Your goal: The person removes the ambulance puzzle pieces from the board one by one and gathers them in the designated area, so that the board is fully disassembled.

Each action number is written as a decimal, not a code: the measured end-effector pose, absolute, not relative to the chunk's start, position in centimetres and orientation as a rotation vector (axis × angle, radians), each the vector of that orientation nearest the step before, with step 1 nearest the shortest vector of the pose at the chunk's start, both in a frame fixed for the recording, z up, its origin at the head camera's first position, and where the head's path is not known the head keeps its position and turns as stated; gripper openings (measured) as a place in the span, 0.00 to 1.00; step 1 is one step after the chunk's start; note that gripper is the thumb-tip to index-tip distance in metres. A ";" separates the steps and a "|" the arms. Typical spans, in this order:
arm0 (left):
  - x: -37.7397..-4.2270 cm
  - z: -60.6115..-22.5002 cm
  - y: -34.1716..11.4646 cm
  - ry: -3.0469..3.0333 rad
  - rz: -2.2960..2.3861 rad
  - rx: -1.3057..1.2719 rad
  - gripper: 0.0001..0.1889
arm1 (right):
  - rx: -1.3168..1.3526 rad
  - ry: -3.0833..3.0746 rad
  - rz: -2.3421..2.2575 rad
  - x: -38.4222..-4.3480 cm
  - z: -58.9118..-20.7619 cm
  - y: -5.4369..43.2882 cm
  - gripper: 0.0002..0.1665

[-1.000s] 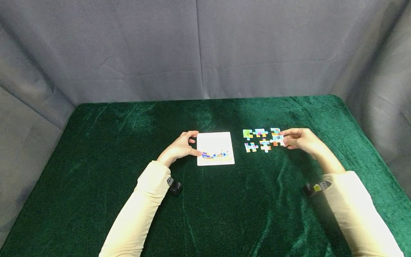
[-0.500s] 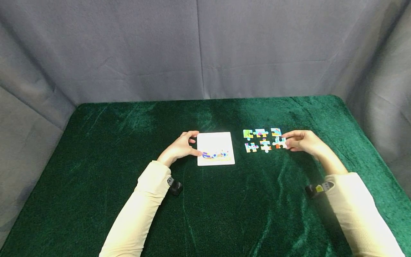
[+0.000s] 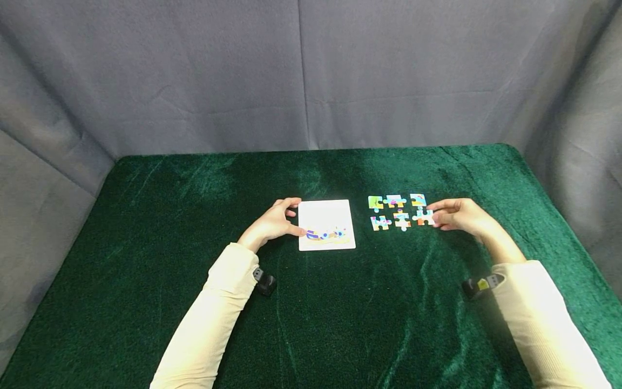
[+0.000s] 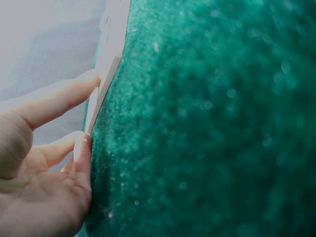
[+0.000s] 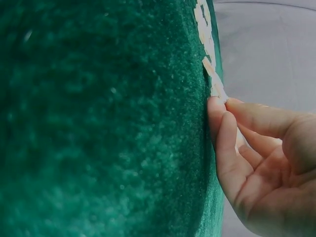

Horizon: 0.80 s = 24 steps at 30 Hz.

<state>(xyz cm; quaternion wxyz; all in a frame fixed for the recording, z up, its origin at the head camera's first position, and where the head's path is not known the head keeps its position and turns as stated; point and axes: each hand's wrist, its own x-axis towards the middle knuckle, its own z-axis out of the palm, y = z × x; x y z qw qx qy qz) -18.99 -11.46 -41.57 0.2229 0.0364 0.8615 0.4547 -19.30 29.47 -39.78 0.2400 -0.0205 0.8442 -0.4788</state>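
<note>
A square white puzzle board (image 3: 324, 217) with a small blue-and-tan picture along its near side lies on the green cloth. My left hand (image 3: 272, 222) holds its left side, thumb on the lower part and index finger at the far corner. In the left wrist view, the thumb presses the edge of the board (image 4: 109, 64). To the right, my right hand (image 3: 459, 215) pinches a jigsaw piece (image 3: 424, 218) by its right end. Up close in the right wrist view, that piece (image 5: 215, 81) meets the bent fingers and thumb.
Several other colourful jigsaw pieces lie in two rows left of and behind the right hand, among them a green one (image 3: 374, 202) and an orange-and-blue one (image 3: 418, 200). Green velvet cloth (image 3: 320, 313) covers the table. A grey curtain (image 3: 194, 81) hangs behind it.
The right hand has drawn its jigsaw piece slightly right and nearer, away from the far-right piece it overlapped. Since half a second ago it is almost still. Left hand and board stay put.
</note>
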 end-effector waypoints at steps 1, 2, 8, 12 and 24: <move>-19.0 -41.6 -11.5 2.380 1.255 0.102 0.41 | -0.056 2.308 -1.310 -19.3 -39.8 29.5 0.29; -19.0 -41.6 -11.5 2.378 1.257 0.098 0.41 | -0.057 2.306 -1.306 -19.4 -39.9 29.5 0.29; -19.2 -41.7 -11.5 2.372 1.251 0.094 0.42 | -0.060 2.310 -1.286 -19.5 -40.0 29.7 0.28; -19.2 -41.6 -11.5 2.359 1.264 0.089 0.42 | -0.029 2.327 -1.269 -19.5 -39.7 29.5 0.28; -19.2 -41.5 -11.4 2.361 1.250 0.074 0.42 | -0.027 2.354 -1.229 -19.8 -39.5 29.6 0.27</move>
